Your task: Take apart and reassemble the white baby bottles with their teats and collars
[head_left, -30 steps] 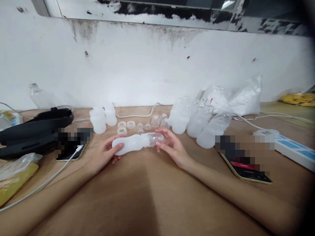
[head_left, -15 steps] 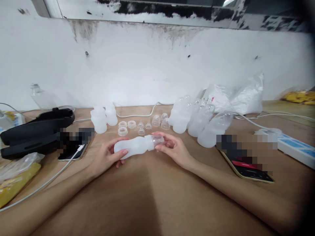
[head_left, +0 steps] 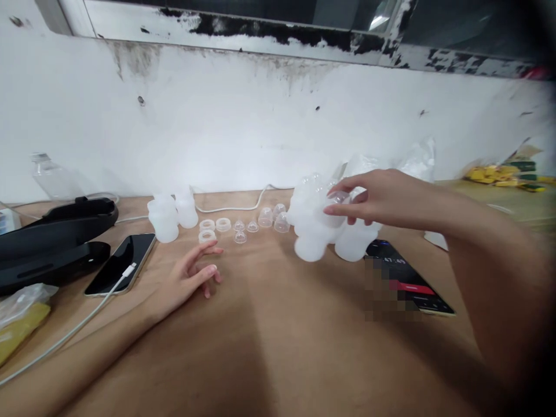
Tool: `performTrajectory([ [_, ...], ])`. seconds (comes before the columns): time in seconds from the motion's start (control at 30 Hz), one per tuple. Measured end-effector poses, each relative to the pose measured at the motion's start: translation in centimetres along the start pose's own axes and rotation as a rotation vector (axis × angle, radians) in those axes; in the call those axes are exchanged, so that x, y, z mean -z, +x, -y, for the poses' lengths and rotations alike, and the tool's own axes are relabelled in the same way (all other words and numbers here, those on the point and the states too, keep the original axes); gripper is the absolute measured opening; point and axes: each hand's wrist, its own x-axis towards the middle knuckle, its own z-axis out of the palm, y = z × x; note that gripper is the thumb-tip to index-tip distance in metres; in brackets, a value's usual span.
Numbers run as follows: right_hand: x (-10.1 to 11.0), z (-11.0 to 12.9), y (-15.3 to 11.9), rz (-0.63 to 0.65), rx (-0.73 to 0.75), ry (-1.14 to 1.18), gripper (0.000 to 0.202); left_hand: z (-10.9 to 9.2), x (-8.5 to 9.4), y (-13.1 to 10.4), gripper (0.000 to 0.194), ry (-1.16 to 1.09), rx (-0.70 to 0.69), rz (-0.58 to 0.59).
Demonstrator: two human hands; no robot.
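My right hand [head_left: 362,200] has its fingers around the clear cap of a frosted white baby bottle [head_left: 311,243]. The bottle tilts, its base toward me, in front of several capped bottles [head_left: 302,200]; whether it touches the table is unclear. My left hand [head_left: 197,272] is empty over the table, fingers apart and slightly curled. Just beyond it lie white screw rings [head_left: 223,225], with small clear nipples [head_left: 240,236] beside them. Several clear dome caps [head_left: 265,218] stand further right. A few uncapped white bottles [head_left: 165,223] stand behind, to the left.
A charging phone [head_left: 124,263], a black plastic case [head_left: 52,237] and a yellow bag [head_left: 21,324] are at the left. Another phone [head_left: 412,278] lies under my right forearm. A white cable [head_left: 234,207] runs along the wall, and a clear plastic bag [head_left: 419,162] stands behind the bottles.
My right hand has carried the bottle rightward to the group of capped bottles. My left hand has let go of it and stays at the left, opened.
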Motion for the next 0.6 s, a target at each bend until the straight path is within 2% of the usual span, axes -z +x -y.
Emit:
performTrajectory([
  [0.13, -1.2, -1.9, 1.1, 0.059, -0.148, -0.139, 0.034, -0.3, -0.1, -0.1, 0.053, 0.026, 0.031, -0.007],
  [0.3, -2.3, -1.9, 1.8, 0.056, -0.232, -0.158, 0.038, -0.2, 0.0, -0.1, 0.051, 0.020, 0.028, -0.008],
  [0.6, -3.3, -3.4, 2.4, -0.047, -0.186, -0.233, 0.039, 0.3, 0.1, -0.1, 0.046, 0.019, 0.004, -0.005],
])
